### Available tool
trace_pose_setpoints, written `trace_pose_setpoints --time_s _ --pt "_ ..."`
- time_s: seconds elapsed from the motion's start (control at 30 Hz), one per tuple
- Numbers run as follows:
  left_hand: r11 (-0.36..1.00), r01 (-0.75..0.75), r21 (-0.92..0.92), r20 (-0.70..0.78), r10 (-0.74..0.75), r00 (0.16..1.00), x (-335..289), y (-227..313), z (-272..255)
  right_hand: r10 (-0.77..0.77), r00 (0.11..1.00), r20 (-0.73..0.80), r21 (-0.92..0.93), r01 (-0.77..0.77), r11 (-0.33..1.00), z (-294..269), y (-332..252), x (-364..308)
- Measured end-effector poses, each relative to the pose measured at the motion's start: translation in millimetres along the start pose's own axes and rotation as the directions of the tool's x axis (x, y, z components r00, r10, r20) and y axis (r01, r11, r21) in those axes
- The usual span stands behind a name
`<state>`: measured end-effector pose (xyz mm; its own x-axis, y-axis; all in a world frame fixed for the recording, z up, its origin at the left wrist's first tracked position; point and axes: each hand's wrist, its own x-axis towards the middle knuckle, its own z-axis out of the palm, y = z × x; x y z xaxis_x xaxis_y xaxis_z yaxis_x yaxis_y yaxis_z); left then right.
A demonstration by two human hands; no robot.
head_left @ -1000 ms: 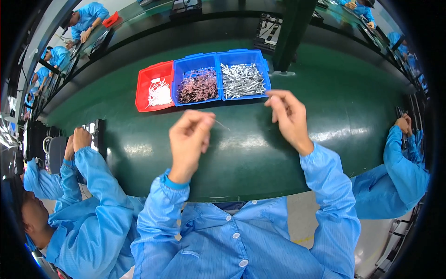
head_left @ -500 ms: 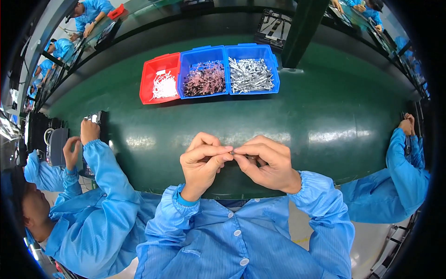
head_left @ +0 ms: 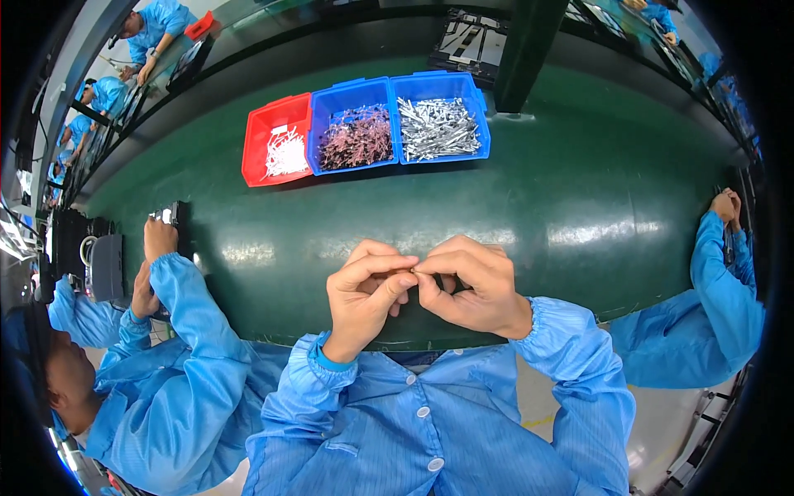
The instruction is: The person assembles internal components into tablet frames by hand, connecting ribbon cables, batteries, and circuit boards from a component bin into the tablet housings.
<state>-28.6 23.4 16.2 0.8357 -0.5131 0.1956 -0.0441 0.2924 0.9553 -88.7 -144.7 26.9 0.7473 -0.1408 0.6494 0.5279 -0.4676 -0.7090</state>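
Above the near edge of the green work table (head_left: 331, 215), my left hand (head_left: 364, 289) and my right hand (head_left: 471, 285) meet fingertip to fingertip. Both are closed in a pinch. Between the tips sits something tiny, mostly covered by the fingers and too small to name. Beyond my hands three bins stand side by side: a red bin (head_left: 255, 149) with small white pieces (head_left: 285, 153), a blue bin (head_left: 331, 99) with pinkish-brown and dark pieces (head_left: 357, 139), and another blue bin (head_left: 418, 84) with slim silvery metal pieces (head_left: 438, 128).
A green post (head_left: 525, 58) rises behind the right bin, beside a dark tray-like device (head_left: 470, 41). Co-workers in blue smocks sit close by: one sleeve (head_left: 194, 298) at left, another (head_left: 719, 273) at right. A dark grey device (head_left: 106, 269) stands at the left end.
The view has shifted slightly, so the bins appear a little further left. My hands stay pinched together with small finger shifts. The left co-worker's lower hand has moved.
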Motion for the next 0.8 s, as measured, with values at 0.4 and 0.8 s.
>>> trace_pose_setpoints --time_s 0.4,0.8 --pt "0.994 0.046 0.097 -0.049 -0.042 0.998 1 9 9 -0.105 0.992 -0.063 -0.212 0.089 0.973 2 3 -2" --pt "0.993 0.005 0.121 -0.120 0.009 0.993 0 6 15 -0.182 0.982 -0.046 -0.230 0.167 0.959 3 7 -1"
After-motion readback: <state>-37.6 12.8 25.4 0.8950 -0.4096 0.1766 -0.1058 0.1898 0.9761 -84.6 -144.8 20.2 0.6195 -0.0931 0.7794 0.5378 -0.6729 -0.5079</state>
